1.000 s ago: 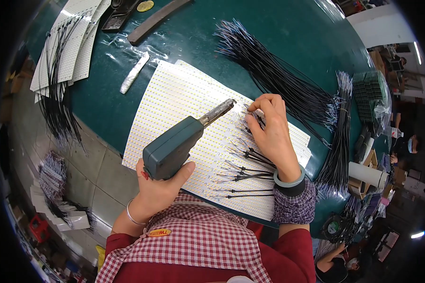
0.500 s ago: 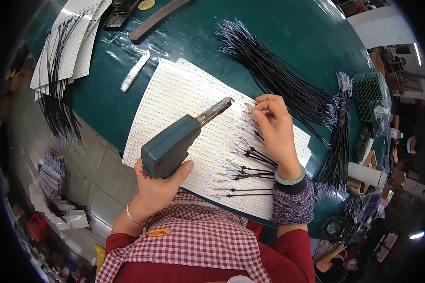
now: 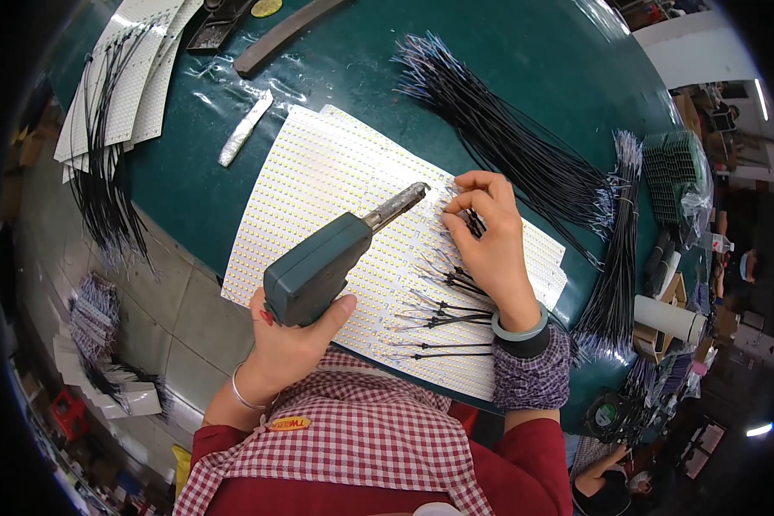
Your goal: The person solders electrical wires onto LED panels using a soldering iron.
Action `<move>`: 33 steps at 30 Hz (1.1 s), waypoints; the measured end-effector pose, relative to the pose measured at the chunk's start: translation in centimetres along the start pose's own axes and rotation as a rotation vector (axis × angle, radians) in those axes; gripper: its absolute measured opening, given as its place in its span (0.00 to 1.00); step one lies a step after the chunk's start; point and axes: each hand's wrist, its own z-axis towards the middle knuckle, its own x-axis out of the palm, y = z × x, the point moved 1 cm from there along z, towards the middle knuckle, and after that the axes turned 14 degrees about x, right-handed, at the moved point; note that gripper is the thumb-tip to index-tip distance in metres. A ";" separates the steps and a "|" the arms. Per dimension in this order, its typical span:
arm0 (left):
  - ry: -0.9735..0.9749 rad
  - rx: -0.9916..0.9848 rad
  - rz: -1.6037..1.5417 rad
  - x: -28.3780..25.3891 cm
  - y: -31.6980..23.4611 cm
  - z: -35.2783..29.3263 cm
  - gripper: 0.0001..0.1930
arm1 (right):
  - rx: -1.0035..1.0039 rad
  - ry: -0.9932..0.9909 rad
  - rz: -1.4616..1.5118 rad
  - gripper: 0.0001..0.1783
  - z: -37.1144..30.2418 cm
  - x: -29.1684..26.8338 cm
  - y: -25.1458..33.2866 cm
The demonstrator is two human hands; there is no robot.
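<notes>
My left hand [image 3: 294, 351] is wrapped round a dark green soldering gun [image 3: 316, 268]. The gun's metal tip points up and right, close over a white LED board [image 3: 310, 181] dotted with rows of small yellow chips. Just right of the tip, my right hand [image 3: 499, 249] is closed in a pinch on a thin black cable [image 3: 475, 225]; the fingers partly hide its wire ends. Below that hand, several more black cables [image 3: 456, 319] lie across the board, their split, bare-ended wires pointing left. Another board shows under the top one.
A big bundle of black cables [image 3: 516, 129] lies at the far right, with a tied bundle [image 3: 619, 249] beside it. Far left are stacked LED boards [image 3: 116, 95] with cables hanging over the table edge. A foil-like strip [image 3: 245, 129] and a grey bar [image 3: 284, 39] lie behind my board.
The soldering gun has shifted slightly right, its tip nearer my right fingers. My right hand has moved a little left and down, its fingers curled over the cable.
</notes>
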 end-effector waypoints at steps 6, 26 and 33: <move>0.004 0.016 -0.026 -0.1 0.2 -0.1 0.19 | 0.087 -0.049 0.025 0.06 -0.3 0.0 0.7; 0.064 0.043 0.014 0.3 0.1 -0.5 0.11 | -0.012 -0.001 -0.052 0.06 -0.3 0.1 0.3; 0.072 0.026 0.031 0.4 -0.1 -0.7 0.11 | -0.003 0.008 -0.009 0.07 -0.4 0.3 0.2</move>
